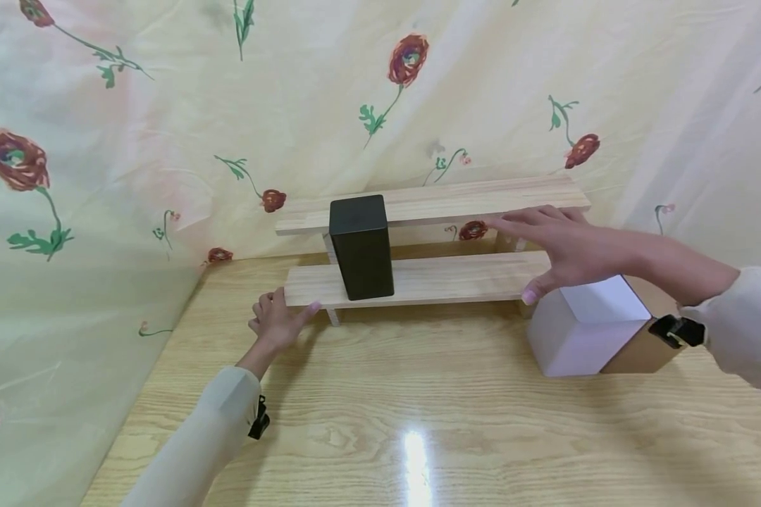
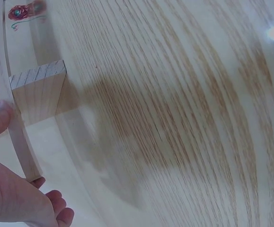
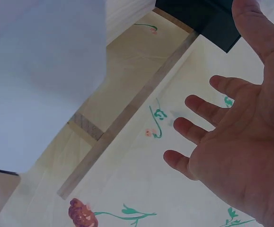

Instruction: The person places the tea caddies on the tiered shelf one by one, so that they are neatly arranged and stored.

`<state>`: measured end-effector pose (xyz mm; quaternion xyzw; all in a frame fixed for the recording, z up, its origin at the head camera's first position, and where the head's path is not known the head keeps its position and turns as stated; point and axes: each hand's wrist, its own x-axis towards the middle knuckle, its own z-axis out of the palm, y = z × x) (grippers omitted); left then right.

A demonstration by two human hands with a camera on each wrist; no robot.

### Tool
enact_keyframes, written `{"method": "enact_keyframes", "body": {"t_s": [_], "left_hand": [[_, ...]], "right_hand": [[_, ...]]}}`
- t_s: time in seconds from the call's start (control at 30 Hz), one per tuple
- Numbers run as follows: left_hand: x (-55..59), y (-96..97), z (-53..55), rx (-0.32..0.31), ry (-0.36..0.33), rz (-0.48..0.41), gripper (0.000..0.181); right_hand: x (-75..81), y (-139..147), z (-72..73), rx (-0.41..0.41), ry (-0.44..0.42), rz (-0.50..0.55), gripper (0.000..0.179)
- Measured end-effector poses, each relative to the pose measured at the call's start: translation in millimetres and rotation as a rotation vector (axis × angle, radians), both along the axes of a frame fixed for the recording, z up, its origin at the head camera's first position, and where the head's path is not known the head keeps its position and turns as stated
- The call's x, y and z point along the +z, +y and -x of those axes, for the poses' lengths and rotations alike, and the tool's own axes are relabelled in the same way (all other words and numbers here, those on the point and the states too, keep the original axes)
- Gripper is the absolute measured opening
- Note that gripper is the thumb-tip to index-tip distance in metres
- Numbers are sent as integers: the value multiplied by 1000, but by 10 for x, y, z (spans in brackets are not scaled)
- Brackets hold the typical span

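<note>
A two-tier wooden shelf (image 1: 469, 274) of pale boards stands against the back cloth. My left hand (image 1: 277, 322) grips the left end of its lower board, thumb on the front edge (image 2: 22, 146) and fingers around the end. On that lower board a black box (image 1: 363, 253) stands upright, its top above the upper board (image 1: 482, 201). My right hand (image 1: 561, 246) is held with fingers spread over the shelf's right end and holds nothing. Just below it is a white box (image 1: 586, 327). The right wrist view shows the palm and spread fingers (image 3: 200, 111) apart from the shelf.
A brown box (image 1: 650, 341) sits against the right side of the white box. Cloth with a flower print (image 1: 317, 91) hangs behind and to the left. The wood-grain tabletop (image 1: 355, 394) stretches in front of the shelf and reflects a bright light.
</note>
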<state>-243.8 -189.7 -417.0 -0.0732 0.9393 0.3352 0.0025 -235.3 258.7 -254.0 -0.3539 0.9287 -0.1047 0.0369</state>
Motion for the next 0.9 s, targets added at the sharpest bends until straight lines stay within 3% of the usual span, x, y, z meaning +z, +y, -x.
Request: {"method": "enact_keyframes", "body": {"t_s": [0.43,0.7,0.9], "left_hand": [[1,-23,10,-3,-4,1,97],[52,-12,7,-4,0,8,96],[32,-12,-5,-10,-12,22,97]], "right_hand": [[-140,224,-77,-37,-73,-15,110],[-262,461,-108,11,-75,6,123],[-349,576,-144,3,-113,-2,127]]}}
